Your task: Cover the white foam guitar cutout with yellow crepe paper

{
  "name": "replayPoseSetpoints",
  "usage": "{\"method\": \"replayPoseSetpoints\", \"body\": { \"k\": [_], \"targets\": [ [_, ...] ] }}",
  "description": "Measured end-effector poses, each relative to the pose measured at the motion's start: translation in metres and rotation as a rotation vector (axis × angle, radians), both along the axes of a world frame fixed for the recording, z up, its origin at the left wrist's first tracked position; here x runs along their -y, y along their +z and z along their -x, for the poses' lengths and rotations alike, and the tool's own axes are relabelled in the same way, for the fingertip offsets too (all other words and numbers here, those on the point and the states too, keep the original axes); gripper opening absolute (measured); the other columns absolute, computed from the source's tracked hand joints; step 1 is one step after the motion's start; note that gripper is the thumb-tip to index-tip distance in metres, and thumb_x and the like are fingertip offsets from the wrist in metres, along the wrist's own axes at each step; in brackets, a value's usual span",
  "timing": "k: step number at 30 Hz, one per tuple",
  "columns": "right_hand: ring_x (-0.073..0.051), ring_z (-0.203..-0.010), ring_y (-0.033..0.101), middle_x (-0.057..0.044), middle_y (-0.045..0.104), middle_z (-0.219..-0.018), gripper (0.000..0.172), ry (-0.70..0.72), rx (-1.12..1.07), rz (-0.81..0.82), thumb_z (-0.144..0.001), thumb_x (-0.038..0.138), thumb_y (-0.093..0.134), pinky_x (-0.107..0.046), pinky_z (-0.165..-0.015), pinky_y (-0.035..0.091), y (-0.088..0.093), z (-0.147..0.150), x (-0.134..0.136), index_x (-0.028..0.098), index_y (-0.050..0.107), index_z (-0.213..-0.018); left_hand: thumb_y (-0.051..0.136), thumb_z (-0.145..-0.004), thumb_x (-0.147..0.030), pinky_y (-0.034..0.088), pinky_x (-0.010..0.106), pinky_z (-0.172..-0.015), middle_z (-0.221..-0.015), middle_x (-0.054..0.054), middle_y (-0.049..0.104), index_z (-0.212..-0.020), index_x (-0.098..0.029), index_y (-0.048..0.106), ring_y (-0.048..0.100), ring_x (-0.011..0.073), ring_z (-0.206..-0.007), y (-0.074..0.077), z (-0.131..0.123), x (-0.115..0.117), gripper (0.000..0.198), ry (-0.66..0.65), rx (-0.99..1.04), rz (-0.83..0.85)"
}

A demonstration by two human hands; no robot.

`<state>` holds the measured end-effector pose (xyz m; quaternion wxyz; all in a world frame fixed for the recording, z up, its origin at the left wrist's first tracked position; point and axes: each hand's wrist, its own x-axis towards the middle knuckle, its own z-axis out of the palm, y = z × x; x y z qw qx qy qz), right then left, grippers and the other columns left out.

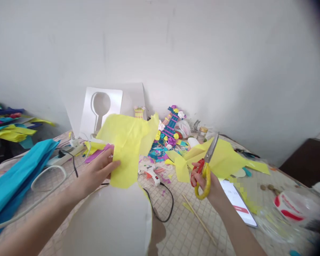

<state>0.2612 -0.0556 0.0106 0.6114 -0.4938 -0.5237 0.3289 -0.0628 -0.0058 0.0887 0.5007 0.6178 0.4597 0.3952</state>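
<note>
My left hand pinches the edge of a yellow sheet of thin paper, holding it up above the table. In my right hand is a pair of scissors with red and yellow handles, its blades pointing up and away, apart from the held sheet. More yellow paper lies behind the scissors. Below the left hand's sheet, a large white board with a rounded edge fills the near foreground. A white glue gun with a black cord rests between the two hands.
Blue folded paper and a white cable lie at left. A white board with a keyhole-shaped cutout leans on the wall. A decorated blue-and-purple piece stands among scraps. A wooden stick, phone and plastic container are at right.
</note>
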Motion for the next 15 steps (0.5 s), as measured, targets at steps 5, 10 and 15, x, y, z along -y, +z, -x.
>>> {"method": "replayPoseSetpoints", "body": {
  "k": [5, 10, 15],
  "targets": [
    [-0.014, -0.052, 0.045, 0.003, 0.041, -0.062, 0.048, 0.014, 0.056, -0.025, -0.071, 0.058, 0.049, -0.030, -0.052, 0.043, 0.008, 0.017, -0.037, 0.024, 0.048, -0.105, 0.053, -0.070, -0.022, 0.049, 0.025, -0.062, -0.087, 0.001, 0.065, -0.107, -0.022, 0.051, 0.063, 0.0178, -0.077, -0.022, -0.022, -0.018, 0.037, -0.082, 0.267, 0.212],
    [-0.016, -0.066, 0.051, -0.001, 0.047, -0.074, 0.053, 0.056, 0.137, 0.007, -0.071, 0.058, 0.048, -0.030, -0.066, 0.047, -0.003, 0.031, -0.068, 0.021, 0.047, -0.109, 0.067, -0.067, -0.034, 0.051, 0.028, -0.060, -0.083, 0.004, 0.066, -0.097, -0.018, 0.052, 0.064, 0.0188, -0.069, -0.026, -0.046, -0.017, 0.038, -0.170, 0.367, 0.311],
    [-0.016, -0.067, 0.052, 0.000, 0.049, -0.076, 0.050, 0.048, 0.209, 0.089, -0.070, 0.051, 0.053, -0.031, -0.066, 0.048, -0.031, 0.031, -0.067, 0.020, 0.048, -0.110, 0.071, -0.063, -0.040, 0.048, 0.024, -0.049, -0.069, 0.001, 0.065, -0.086, -0.017, 0.055, 0.060, 0.0149, -0.054, -0.033, -0.056, -0.014, 0.036, -0.029, 0.193, 0.304]
  ]
}}
